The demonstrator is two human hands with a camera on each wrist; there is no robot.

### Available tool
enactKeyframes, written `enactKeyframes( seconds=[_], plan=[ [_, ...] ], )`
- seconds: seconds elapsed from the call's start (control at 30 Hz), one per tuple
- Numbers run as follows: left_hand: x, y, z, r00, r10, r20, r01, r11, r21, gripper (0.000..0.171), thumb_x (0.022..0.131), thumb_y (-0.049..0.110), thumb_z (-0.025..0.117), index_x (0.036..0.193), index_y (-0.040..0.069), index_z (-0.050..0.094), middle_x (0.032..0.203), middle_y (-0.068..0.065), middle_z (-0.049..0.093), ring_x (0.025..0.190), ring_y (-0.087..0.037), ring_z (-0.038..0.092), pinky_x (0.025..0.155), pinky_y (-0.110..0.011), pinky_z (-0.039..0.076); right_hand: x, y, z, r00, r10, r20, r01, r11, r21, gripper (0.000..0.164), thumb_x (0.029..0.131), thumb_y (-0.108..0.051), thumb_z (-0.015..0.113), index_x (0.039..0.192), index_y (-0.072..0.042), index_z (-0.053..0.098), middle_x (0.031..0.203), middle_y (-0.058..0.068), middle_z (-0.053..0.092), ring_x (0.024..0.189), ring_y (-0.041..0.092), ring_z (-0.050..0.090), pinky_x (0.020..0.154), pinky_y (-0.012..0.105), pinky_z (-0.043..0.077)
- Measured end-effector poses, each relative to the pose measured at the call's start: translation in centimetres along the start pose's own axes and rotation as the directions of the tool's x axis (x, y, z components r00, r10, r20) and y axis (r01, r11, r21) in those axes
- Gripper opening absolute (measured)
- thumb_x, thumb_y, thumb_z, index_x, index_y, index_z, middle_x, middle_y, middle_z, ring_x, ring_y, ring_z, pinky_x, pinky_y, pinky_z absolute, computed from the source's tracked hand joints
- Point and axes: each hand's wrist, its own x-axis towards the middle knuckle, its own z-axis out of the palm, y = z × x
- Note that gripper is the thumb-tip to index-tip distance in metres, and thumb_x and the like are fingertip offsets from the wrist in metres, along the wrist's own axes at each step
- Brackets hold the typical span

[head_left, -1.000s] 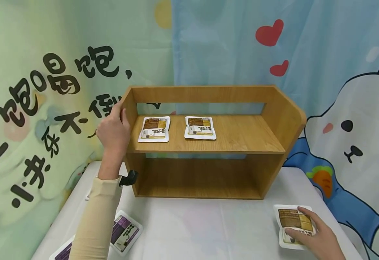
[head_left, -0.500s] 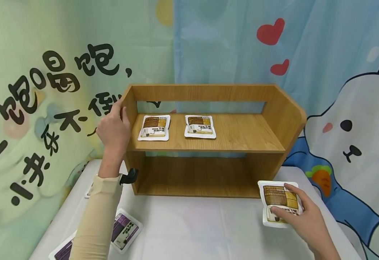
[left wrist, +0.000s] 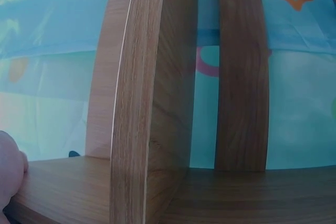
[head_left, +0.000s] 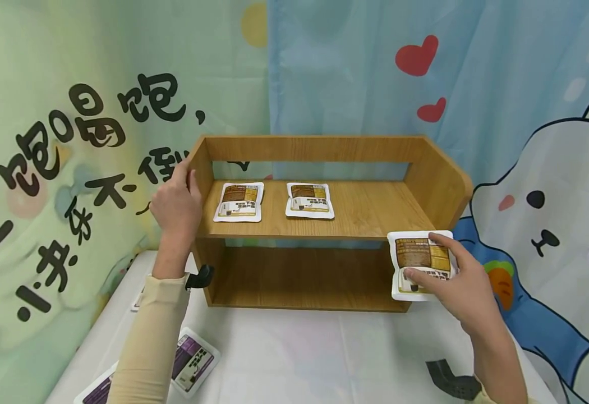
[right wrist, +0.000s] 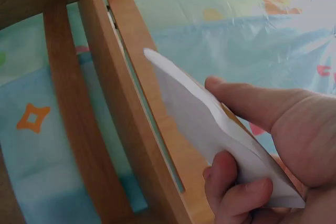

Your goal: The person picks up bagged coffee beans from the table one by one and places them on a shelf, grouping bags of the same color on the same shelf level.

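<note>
My right hand (head_left: 461, 286) grips a white-edged packet (head_left: 420, 264) with a brown and yellow label, held up before the shelf's right side. The right wrist view shows the packet (right wrist: 194, 108) edge-on, thumb on one face and curled fingers on the other. My left hand (head_left: 177, 199) holds the left side panel of a two-tier wooden shelf (head_left: 320, 229). Two like packets lie on the upper tier: one packet (head_left: 239, 202) at the left, another packet (head_left: 309, 200) nearer the middle. In the left wrist view only part of the left hand (left wrist: 9, 169) shows.
On the white table (head_left: 294, 353), a purple-labelled packet (head_left: 196, 362) lies front left. Another purple-labelled packet (head_left: 95, 387) is partly hidden by the left sleeve (head_left: 145, 336). Printed curtains (head_left: 345, 73) hang behind the shelf.
My right hand has lifted the brown-labelled packet from the table's right side, up and leftward to the shelf's right front. The left hand has stayed on the side panel.
</note>
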Motion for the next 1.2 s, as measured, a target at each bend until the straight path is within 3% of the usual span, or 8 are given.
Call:
enactKeyframes(
  seconds=[0.37, 0.6, 0.8, 1.0, 1.2],
  plan=[
    [0.1, 0.1, 0.3, 1.0, -0.006, -0.022, 0.005, 1.0, -0.006, 0.029, 0.101, 0.024, 0.054, 0.124, 0.012, 0.065, 0.085, -0.02, 0.07, 0.058, -0.039, 0.062, 0.044, -0.048, 0.042, 5.7, -3.2, 0.4, 0.998, -0.042, 0.035, 0.041, 0.998, 0.052, 0.088, 0.082, -0.042, 0.077, 0.153, -0.016, 0.031, 0.138, 0.029, 0.035, 0.111, 0.042, 0.044, 0.064, 0.018, 0.048],
    [-0.3, 0.1, 0.3, 1.0, -0.012, -0.018, 0.012, 1.0, -0.006, 0.028, 0.1, 0.024, 0.055, 0.122, 0.011, 0.066, 0.083, -0.02, 0.07, 0.056, -0.04, 0.06, 0.042, -0.048, 0.04, 8.3, -4.0, 0.6, 0.996, -0.052, 0.069, 0.048, 0.997, 0.061, 0.088, 0.083, -0.041, 0.076, 0.152, -0.012, 0.031, 0.133, 0.026, 0.041, 0.106, 0.032, 0.047, 0.066, 0.018, 0.047],
    [0.1, 0.0, 0.1, 0.999, 0.011, -0.039, -0.011, 1.0, -0.015, 0.027, 0.1, 0.023, 0.055, 0.121, 0.01, 0.066, 0.08, -0.02, 0.069, 0.054, -0.038, 0.059, 0.041, -0.047, 0.039, 10.3, -4.5, 0.6, 0.994, -0.035, 0.101, 0.026, 0.996, 0.085, 0.092, 0.082, -0.045, 0.075, 0.153, -0.01, 0.027, 0.141, 0.025, 0.036, 0.116, 0.035, 0.041, 0.082, 0.033, 0.046],
    [0.1, 0.0, -0.5, 1.0, 0.01, -0.022, -0.01, 1.0, -0.012, 0.028, 0.1, 0.024, 0.055, 0.123, 0.012, 0.065, 0.081, -0.02, 0.07, 0.053, -0.039, 0.058, 0.04, -0.047, 0.037, 11.7, -5.2, 1.0, 0.988, -0.043, 0.147, 0.029, 0.995, 0.095, 0.092, 0.084, -0.04, 0.076, 0.152, -0.006, 0.026, 0.15, 0.025, 0.028, 0.13, 0.039, 0.031, 0.102, 0.053, 0.034],
    [-0.3, 0.1, -0.4, 1.0, 0.014, -0.003, -0.014, 1.0, -0.029, 0.029, 0.101, 0.024, 0.053, 0.124, 0.011, 0.064, 0.081, -0.02, 0.069, 0.05, -0.037, 0.055, 0.039, -0.045, 0.036, 13.1, -5.2, 1.6, 0.982, -0.035, 0.184, 0.02, 0.996, 0.085, 0.089, 0.085, -0.037, 0.075, 0.152, -0.005, 0.027, 0.155, 0.022, 0.021, 0.137, 0.041, 0.026, 0.105, 0.056, 0.029]
  ],
)
